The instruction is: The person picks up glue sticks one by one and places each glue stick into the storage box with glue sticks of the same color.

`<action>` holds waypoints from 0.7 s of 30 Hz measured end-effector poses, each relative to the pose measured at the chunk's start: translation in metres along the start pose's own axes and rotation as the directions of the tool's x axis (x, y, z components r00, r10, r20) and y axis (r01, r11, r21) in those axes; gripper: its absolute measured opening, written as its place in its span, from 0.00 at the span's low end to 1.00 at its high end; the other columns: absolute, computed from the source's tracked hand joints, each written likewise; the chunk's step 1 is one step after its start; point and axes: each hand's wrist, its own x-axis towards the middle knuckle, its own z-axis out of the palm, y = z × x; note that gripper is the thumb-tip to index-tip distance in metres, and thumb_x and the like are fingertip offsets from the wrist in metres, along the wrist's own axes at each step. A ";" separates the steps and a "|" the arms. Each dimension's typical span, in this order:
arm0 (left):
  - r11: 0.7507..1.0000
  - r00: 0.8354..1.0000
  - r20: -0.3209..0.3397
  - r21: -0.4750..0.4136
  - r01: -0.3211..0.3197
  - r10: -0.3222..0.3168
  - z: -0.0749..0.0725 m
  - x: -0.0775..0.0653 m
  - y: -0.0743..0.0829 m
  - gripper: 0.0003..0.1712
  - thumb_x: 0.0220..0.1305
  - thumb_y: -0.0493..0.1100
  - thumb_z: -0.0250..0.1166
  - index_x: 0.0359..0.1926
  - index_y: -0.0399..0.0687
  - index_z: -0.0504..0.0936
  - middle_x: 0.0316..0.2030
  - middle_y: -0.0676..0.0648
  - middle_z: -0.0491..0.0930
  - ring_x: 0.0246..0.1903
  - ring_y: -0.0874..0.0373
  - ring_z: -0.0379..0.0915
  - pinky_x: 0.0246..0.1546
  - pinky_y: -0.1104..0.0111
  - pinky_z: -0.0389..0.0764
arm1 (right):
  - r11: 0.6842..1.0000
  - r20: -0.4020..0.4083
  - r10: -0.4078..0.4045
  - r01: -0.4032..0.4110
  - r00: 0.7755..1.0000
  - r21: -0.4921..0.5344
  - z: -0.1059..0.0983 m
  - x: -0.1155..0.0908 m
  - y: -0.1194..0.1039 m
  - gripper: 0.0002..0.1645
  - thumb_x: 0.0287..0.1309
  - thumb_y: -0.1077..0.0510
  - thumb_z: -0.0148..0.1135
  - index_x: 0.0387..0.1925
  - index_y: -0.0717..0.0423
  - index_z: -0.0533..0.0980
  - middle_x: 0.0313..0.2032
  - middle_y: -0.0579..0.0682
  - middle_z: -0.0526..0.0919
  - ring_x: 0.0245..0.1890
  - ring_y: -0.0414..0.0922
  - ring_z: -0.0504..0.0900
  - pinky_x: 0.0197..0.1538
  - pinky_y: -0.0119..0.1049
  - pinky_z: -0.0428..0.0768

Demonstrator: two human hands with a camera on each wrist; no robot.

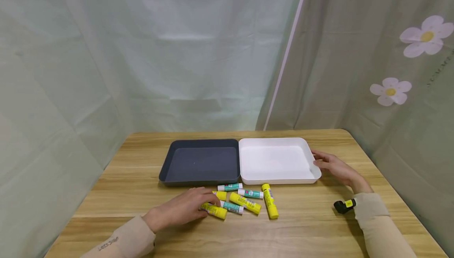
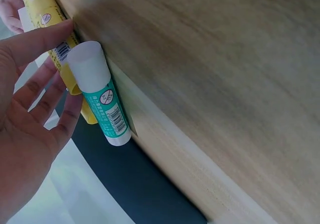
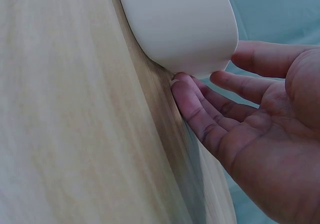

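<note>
With our left hand [image 1: 186, 207], we grip a yellow glue stick [image 1: 217, 212] on the tabletop [image 1: 134, 187]; relaxed right fingers [image 1: 324, 165] touch the white tray [image 1: 274, 162]. We judge this a pick-up; next calls for lifting clear of the neighbouring teal glue stick [image 1: 233, 208].

From the glue sticks [image 1: 244, 203], bench [image 1: 255, 238] lies free at six o'clock; dark tray [image 1: 203, 163] at eleven, white tray [image 1: 276, 161] at one, left grip [image 1: 188, 206] at nine obstruct

I'm watching a curtained-off workspace, room type unclear: curtains [image 1: 195, 53], some flowered, are hanging behind and beside a table [image 1: 120, 187].
</note>
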 end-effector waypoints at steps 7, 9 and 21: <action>1.000 1.000 -0.007 -0.005 -0.008 0.008 0.001 -0.001 -0.001 0.23 0.65 0.38 0.74 0.56 0.68 0.83 0.55 0.63 0.79 0.59 0.61 0.75 0.60 0.53 0.78 | 1.000 0.003 -0.001 0.001 1.000 0.002 0.000 0.000 0.001 0.43 0.78 0.54 0.54 0.80 0.71 0.47 0.79 0.72 0.48 0.76 0.68 0.53 0.56 0.23 0.70; 1.000 1.000 -0.010 -0.006 -0.017 0.017 0.000 -0.001 -0.001 0.23 0.66 0.38 0.74 0.57 0.67 0.83 0.55 0.63 0.79 0.60 0.61 0.75 0.61 0.53 0.77 | 1.000 0.000 0.003 -0.003 1.000 0.005 0.000 0.000 0.001 0.43 0.78 0.54 0.55 0.80 0.71 0.48 0.79 0.72 0.48 0.76 0.68 0.53 0.54 0.21 0.70; 0.997 0.998 -0.023 -0.064 -0.051 0.050 -0.014 -0.001 0.004 0.19 0.69 0.39 0.71 0.57 0.63 0.85 0.53 0.62 0.79 0.56 0.63 0.74 0.59 0.63 0.78 | 0.999 -0.005 0.012 -0.013 1.000 -0.030 -0.001 0.001 0.001 0.43 0.78 0.53 0.55 0.80 0.71 0.48 0.79 0.72 0.49 0.76 0.68 0.54 0.63 0.32 0.70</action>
